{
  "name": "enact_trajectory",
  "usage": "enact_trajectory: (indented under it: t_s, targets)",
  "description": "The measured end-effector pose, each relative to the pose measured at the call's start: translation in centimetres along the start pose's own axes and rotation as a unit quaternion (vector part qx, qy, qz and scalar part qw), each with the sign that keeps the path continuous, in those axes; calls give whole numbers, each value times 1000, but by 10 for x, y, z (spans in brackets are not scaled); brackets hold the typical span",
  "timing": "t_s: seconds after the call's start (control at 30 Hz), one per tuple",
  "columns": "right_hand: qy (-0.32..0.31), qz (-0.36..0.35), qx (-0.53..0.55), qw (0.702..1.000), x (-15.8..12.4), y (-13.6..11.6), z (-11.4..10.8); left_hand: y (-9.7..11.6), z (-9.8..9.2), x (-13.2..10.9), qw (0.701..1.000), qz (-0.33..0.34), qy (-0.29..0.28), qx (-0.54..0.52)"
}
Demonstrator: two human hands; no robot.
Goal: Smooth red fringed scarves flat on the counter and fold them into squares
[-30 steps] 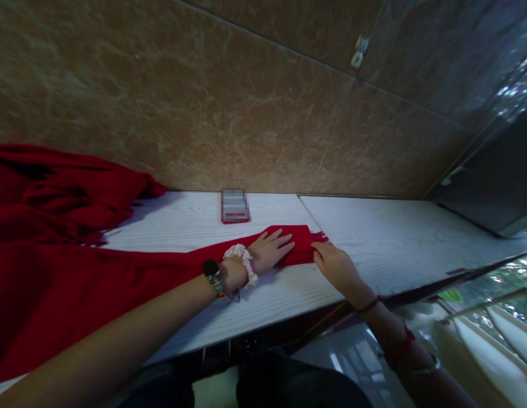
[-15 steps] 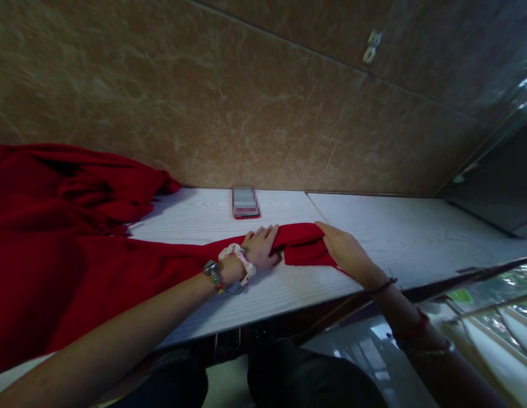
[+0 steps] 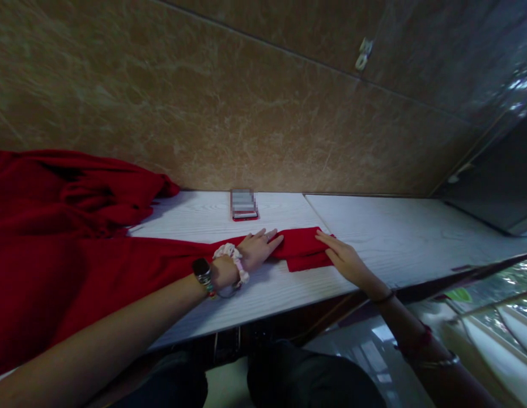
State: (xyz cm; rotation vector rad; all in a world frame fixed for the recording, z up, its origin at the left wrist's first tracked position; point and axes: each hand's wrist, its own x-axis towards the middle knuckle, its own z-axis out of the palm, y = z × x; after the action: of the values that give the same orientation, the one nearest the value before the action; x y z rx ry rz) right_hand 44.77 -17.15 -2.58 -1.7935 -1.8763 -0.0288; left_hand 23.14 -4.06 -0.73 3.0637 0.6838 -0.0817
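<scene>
A long red cloth (image 3: pixel 161 260), like a scarf or shawl, stretches from the left along the white tabletop (image 3: pixel 263 289). Its narrow right end (image 3: pixel 304 243) lies folded over itself. My left hand (image 3: pixel 257 249) rests on the cloth just left of that fold, fingers spread, with a watch and a pale scrunchie at the wrist. At the fold's right edge my right hand (image 3: pixel 342 259) lies with fingers stretched out flat on the cloth. Part of the cloth is hidden behind my left hand and forearm.
A phone (image 3: pixel 243 205) with a blurred screen lies behind the cloth near the wall. Brown marbled panels (image 3: pixel 229 113) rise along the table's back. More of the red fabric is heaped at the left. A dark panel (image 3: pixel 493 175) stands at the right.
The folded end has been pressed flatter. My right hand has loosened from its edge and stretched its fingers over it; my left hand's fingers have spread, pointing more to the right.
</scene>
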Motion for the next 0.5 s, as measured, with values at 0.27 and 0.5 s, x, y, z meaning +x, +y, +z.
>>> enact_trajectory:
  t_s: [0.27, 0.5]
  targets:
    - [101, -8, 60, 993, 8, -11, -30, 6, -35, 0, 995, 16, 88, 46]
    - [45, 26, 12, 999, -24, 23, 13, 12, 18, 18, 995, 80, 42, 33]
